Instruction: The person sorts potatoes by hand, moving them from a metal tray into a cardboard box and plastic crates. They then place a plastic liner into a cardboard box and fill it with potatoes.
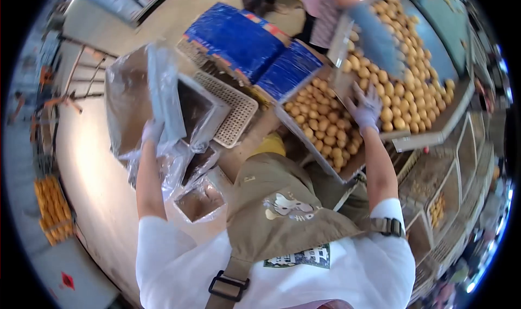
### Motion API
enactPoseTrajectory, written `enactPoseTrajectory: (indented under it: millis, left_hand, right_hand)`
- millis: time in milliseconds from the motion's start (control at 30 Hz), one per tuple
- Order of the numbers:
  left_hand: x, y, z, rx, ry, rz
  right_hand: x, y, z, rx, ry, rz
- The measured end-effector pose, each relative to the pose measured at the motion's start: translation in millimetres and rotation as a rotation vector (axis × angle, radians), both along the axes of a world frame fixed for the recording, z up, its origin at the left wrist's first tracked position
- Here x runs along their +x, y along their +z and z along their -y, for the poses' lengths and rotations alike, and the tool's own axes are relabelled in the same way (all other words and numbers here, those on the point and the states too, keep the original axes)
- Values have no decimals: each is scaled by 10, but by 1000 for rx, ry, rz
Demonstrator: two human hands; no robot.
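My left hand [152, 131], in a pale glove, has its fingers wrapped on the edge of a box lined with clear plastic [126, 100], at the left. My right hand [367, 105], also gloved, has its fingers spread at the lower left edge of a tray [401, 141] heaped with round yellow-brown produce [399, 100]. Just below and left of it is a box of the same produce [324, 122]. A co-worker's blue-gloved hand [380, 40], blurred, reaches over the heap from above.
Blue-wrapped boxes [236, 40] stand ahead, beside a perforated plastic crate [236, 108]. Smaller plastic-lined boxes [201, 200] are on the floor near my left arm. Metal racks [87, 73] stand far left. Divided bins [442, 192] line the right.
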State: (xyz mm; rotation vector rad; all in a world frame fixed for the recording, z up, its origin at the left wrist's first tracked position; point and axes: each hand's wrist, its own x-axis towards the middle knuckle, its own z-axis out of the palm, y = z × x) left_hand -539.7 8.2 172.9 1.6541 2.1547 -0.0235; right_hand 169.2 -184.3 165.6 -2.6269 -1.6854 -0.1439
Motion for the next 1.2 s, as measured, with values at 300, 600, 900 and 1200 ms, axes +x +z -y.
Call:
enactPoseTrajectory:
  millis: [300, 600, 900, 1200]
  left_hand:
    - [8, 1706, 1149, -330, -143, 148]
    - [880, 2358, 1300, -524, -352, -118]
    - [1342, 2449, 1236, -508, -525, -292]
    - [1796, 2073, 878, -81, -1222, -200]
  right_hand:
    - [56, -29, -9, 53, -9, -4]
    - [24, 59, -12, 1, -42, -30]
    - [36, 15, 12, 52, -32, -39]
    - [-1, 7, -30, 76, -14, -12]
